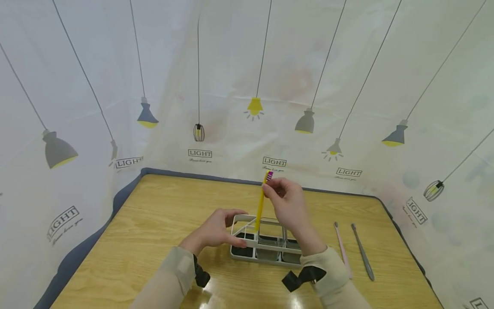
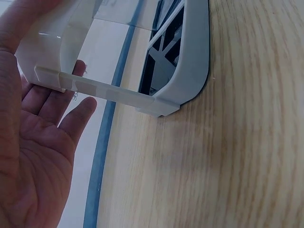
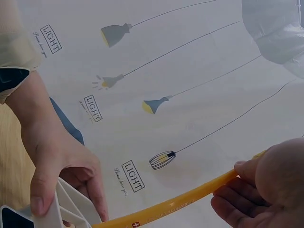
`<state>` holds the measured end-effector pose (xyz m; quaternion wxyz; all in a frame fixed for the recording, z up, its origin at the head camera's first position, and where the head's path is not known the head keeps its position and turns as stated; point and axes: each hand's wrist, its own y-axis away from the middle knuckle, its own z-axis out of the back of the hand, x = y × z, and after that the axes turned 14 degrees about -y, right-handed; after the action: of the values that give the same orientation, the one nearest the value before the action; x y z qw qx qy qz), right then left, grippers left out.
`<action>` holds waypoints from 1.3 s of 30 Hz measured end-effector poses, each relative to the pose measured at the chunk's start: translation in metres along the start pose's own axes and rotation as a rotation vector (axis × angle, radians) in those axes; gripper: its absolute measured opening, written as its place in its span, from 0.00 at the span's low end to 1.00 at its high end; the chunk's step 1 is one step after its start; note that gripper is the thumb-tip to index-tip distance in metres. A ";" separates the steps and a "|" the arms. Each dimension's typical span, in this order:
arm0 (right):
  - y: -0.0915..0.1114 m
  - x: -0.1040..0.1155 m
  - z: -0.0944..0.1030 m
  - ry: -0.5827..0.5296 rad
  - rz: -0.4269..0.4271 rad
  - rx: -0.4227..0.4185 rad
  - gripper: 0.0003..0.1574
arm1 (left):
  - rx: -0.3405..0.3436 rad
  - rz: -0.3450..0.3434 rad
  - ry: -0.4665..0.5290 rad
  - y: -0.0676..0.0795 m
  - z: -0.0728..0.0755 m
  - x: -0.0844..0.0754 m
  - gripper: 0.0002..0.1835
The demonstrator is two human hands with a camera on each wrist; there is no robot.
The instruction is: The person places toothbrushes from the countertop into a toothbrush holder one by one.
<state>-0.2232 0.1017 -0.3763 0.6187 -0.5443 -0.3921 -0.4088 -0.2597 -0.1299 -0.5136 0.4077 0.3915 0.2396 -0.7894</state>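
My right hand (image 1: 290,206) pinches a yellow toothbrush (image 1: 260,210) near its head, between thumb and fingers. Purple and white bristles point up, and the handle's lower end sits at an upper opening in the left part of a white and grey toothbrush holder (image 1: 266,246). Around the left end of that holder, my left hand (image 1: 216,229) grips with thumb in front and fingers behind. The left wrist view shows the holder's grey base (image 2: 194,57) standing on the wood. In the right wrist view the yellow handle (image 3: 185,197) slants down to the white top frame (image 3: 71,204).
A pink toothbrush (image 1: 341,249) and a grey toothbrush (image 1: 362,253) lie side by side on the wooden table (image 1: 154,223), right of the holder. Behind the table's dark blue edge rises a pale sheet (image 1: 231,64) printed with lamps.
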 end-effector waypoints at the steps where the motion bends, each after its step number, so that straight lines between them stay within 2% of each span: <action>1: 0.001 -0.002 -0.002 -0.002 -0.001 0.004 0.08 | 0.000 0.001 -0.003 0.000 0.000 0.000 0.41; 8: 0.008 -0.017 -0.012 0.042 -0.008 0.034 0.06 | 0.005 0.011 -0.022 0.000 0.002 -0.001 0.41; 15: 0.013 -0.030 -0.017 0.070 0.003 0.069 0.04 | 0.006 -0.019 -0.001 -0.002 0.002 0.002 0.41; 22: 0.021 -0.042 -0.022 0.079 -0.017 0.098 0.03 | -0.009 0.014 -0.052 0.000 0.002 0.000 0.44; 39: 0.028 -0.063 -0.025 0.091 -0.066 0.130 0.04 | -0.005 0.008 -0.020 0.001 0.002 0.000 0.43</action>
<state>-0.2191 0.0843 -0.4475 0.6561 -0.4707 -0.4069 -0.4271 -0.2593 -0.1320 -0.5122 0.4141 0.3835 0.2358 -0.7911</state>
